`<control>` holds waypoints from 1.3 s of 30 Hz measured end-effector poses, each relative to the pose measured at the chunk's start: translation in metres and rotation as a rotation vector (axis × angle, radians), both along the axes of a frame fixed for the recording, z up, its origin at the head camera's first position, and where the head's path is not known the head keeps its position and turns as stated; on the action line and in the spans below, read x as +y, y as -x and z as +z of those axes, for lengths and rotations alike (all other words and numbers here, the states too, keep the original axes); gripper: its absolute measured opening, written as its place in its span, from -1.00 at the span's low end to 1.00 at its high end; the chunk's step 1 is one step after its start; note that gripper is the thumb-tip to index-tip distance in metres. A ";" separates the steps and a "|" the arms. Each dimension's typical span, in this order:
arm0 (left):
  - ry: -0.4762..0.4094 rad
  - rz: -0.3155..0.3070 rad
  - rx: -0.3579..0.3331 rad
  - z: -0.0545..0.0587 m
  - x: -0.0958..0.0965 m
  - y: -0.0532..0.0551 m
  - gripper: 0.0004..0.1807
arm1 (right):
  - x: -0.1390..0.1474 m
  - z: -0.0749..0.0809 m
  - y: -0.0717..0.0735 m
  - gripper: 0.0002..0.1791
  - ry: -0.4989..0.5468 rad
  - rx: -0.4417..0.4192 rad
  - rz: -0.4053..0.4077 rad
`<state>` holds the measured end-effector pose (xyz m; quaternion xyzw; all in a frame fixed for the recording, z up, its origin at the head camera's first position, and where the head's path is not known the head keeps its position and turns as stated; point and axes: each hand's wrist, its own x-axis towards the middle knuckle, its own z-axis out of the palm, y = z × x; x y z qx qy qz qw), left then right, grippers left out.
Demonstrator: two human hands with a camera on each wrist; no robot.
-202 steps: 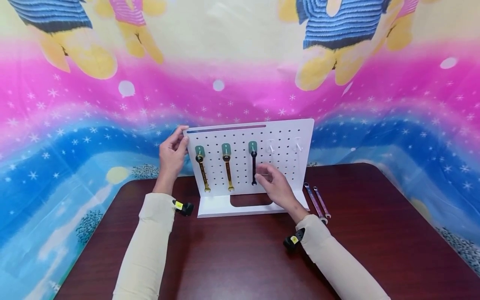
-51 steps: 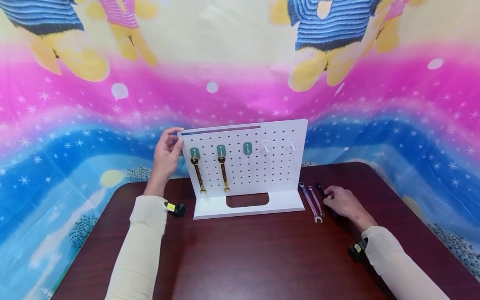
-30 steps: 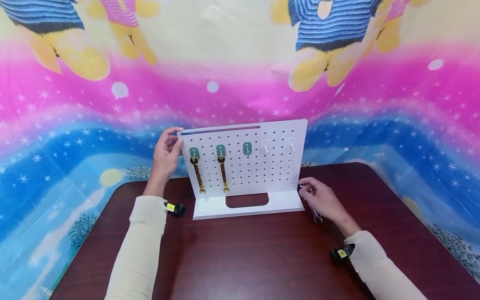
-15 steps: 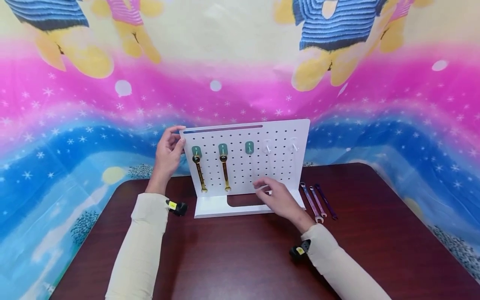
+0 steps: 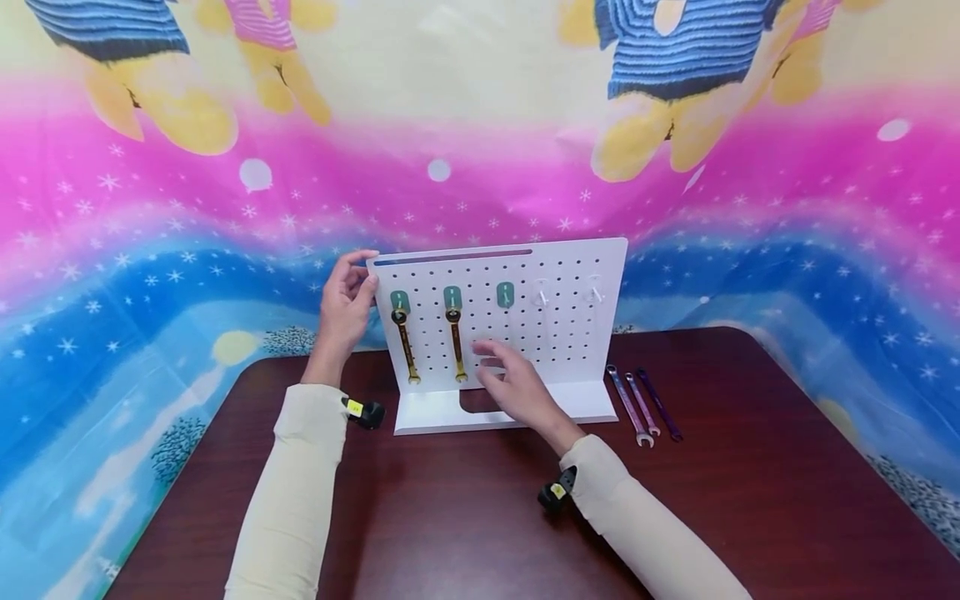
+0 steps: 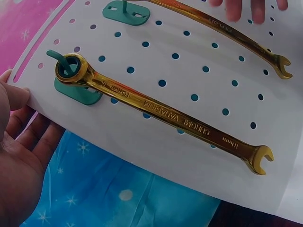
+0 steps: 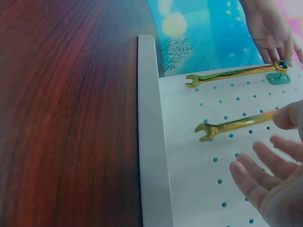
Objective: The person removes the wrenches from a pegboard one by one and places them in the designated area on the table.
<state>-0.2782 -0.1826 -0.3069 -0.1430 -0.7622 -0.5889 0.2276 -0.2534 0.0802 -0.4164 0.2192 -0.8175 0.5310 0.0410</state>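
Note:
My left hand point(image 5: 345, 312) grips the upper left corner of a white pegboard point(image 5: 577, 250), thumb in front and fingers behind the edge. Two gold combination wrenches hang by their ring ends on green hooks: the left wrench point(image 6: 165, 111) beside my left hand, the second wrench point(image 5: 457, 346) to its right. Close to that second wrench, my right hand point(image 5: 517, 387) hovers before the board with fingers spread and holding nothing. In the right wrist view its thumb point(image 7: 289, 116) overlaps the gold shank. A third green hook point(image 5: 506, 294) bears no wrench.
Two clear hooks, one of them the right hook point(image 5: 595, 289), sit farther right on the board. On the table point(image 5: 480, 517), right of the board's base, lie a blue-pink wrench point(image 5: 630, 406), a pink wrench point(image 5: 642, 404) and a dark purple wrench point(image 5: 660, 406). A patterned cloth stands behind.
The dark wrench has gone from the third hook to the table's right side, where my right hand let it go. That hand has since moved left to the second gold wrench. My left hand stays put.

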 end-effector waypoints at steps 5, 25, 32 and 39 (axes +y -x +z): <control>-0.012 -0.013 0.002 0.004 0.001 -0.001 -0.60 | -0.013 0.006 0.003 -0.46 -0.004 -0.008 0.015; -0.009 -0.007 -0.009 -0.003 0.002 0.000 -0.59 | -0.032 0.005 0.005 -0.80 0.075 -0.108 0.020; -0.011 -0.004 -0.007 -0.003 0.000 0.002 -0.60 | -0.030 0.007 -0.001 -0.80 0.119 -0.089 0.044; -0.007 -0.015 -0.010 -0.001 -0.003 0.000 -0.59 | -0.026 0.011 -0.007 -0.52 0.219 -0.154 0.158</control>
